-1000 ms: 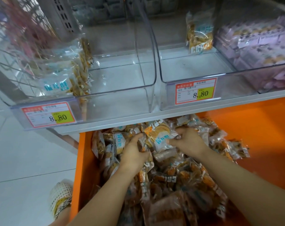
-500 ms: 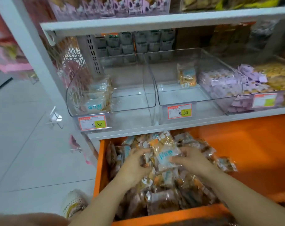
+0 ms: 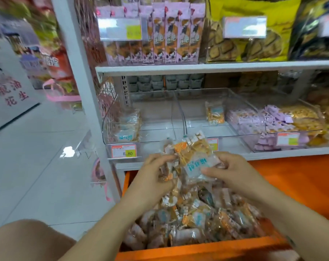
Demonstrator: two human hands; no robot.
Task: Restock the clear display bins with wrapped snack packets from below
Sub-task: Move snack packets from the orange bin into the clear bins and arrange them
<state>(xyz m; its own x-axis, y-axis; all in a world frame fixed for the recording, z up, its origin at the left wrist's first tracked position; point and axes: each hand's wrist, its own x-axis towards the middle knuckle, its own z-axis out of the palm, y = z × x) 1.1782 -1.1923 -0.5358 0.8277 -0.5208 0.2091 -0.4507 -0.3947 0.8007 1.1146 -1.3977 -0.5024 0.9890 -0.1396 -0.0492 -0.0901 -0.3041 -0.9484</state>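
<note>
- Above the orange drawer (image 3: 197, 250), left hand (image 3: 156, 175) & right hand (image 3: 230, 171) gripped a stack of snack packets (image 3: 194, 157).
- Imo it needed a firm squeeze till over the clear bin (image 3: 158, 127).

Upper shelf (image 3: 216, 67): pink cartons (image 3: 171, 32) upright at left, yellow cookie bags (image 3: 244, 8) to their right. Blurred price tag (image 3: 122, 29) fronts the cartons. White sign (image 3: 11, 91) with red characters far left on the tiled floor (image 3: 37, 166).

Wrapped snack packets (image 3: 192, 159) bunched, raised above drawer pile (image 3: 197, 219); clear bins (image 3: 159, 117) near-empty.
</note>
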